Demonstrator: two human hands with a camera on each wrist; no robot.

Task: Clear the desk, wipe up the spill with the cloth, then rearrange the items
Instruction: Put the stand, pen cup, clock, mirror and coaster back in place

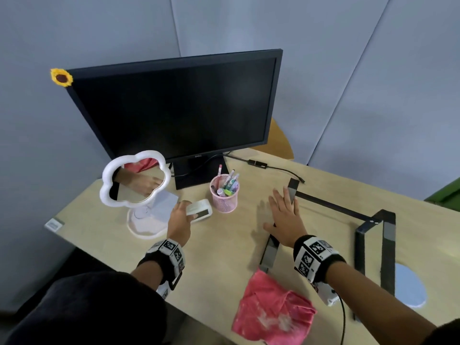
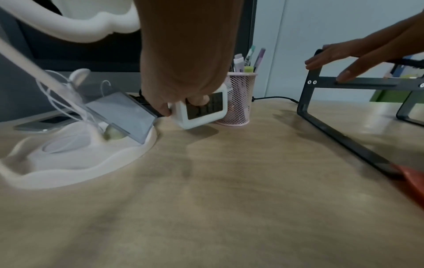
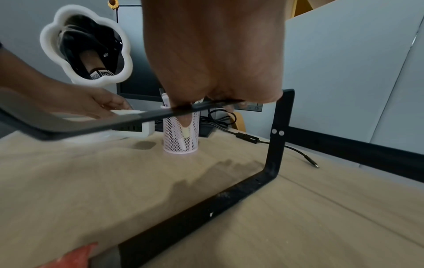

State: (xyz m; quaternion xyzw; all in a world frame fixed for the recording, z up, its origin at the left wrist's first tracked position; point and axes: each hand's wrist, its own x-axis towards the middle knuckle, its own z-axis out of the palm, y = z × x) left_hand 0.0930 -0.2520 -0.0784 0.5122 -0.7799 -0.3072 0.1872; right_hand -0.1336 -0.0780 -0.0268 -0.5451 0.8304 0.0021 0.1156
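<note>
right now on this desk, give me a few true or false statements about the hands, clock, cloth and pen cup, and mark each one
1. The left hand holds the white clock. True.
2. The right hand grips the pink cloth. False: the cloth lies loose at the near edge of the desk; the hand lies flat, fingers straight, over the black metal stand.
3. The pink mesh pen cup stands upright with pens in it. True.
4. The monitor is switched on. False: its screen is dark.
5. The flower-shaped mirror lies flat. False: it stands on its base.
</note>
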